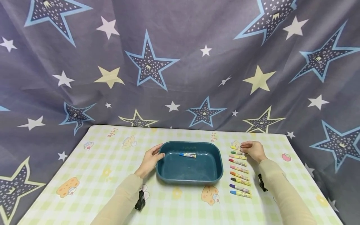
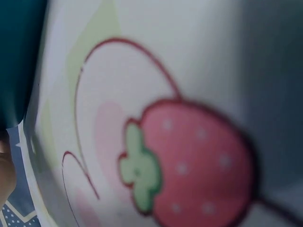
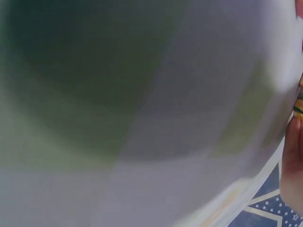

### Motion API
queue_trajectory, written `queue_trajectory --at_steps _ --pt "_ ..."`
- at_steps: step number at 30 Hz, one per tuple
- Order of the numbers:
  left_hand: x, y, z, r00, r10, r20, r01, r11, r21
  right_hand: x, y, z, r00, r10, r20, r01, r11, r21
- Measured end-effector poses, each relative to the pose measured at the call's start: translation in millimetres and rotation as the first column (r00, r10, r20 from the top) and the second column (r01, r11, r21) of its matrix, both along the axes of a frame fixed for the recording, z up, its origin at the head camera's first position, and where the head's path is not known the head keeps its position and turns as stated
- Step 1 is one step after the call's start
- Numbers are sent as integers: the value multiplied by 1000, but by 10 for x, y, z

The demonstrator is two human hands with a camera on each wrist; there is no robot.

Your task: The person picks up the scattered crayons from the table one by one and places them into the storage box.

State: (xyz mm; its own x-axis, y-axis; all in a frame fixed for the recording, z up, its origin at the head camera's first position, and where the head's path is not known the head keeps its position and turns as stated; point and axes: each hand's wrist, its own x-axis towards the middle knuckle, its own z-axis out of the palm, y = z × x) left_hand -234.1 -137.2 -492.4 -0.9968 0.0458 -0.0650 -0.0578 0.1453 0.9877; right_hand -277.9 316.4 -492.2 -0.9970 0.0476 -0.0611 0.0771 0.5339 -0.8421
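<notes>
Crayons sit right of the bin, one inside; probably light, snappable, so pinch mid-barrel. Left hand grips the bin; right hand is at the far crayons, can't tell if pinching.

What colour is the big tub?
The tub is dark teal, best seen in the head view.

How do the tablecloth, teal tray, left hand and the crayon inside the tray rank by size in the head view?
1. Tablecloth
2. Teal tray
3. Left hand
4. Crayon inside the tray
</notes>
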Motion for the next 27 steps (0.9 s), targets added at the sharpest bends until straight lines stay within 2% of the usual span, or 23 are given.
queue_trajectory --at_steps 8,15,19,24,27 --pt "-17 -23 28 1000 -22 9 22 1000 -1 -69 -26 -18 1000 7 6 -7 999 48" --pt "102 17 210 999 -37 26 37 999 16 -75 -16 -26 1000 14 -27 -11 996 90" --pt "143 35 252 998 -49 38 49 999 -1 -58 -12 -28 999 11 -45 -6 995 104" --pt "135 22 285 998 -55 35 55 998 -14 -51 -36 3 999 39 -36 -36 996 83" --pt "115 18 292 998 -59 31 59 998 -22 -55 -25 34 998 33 -45 -28 995 99"
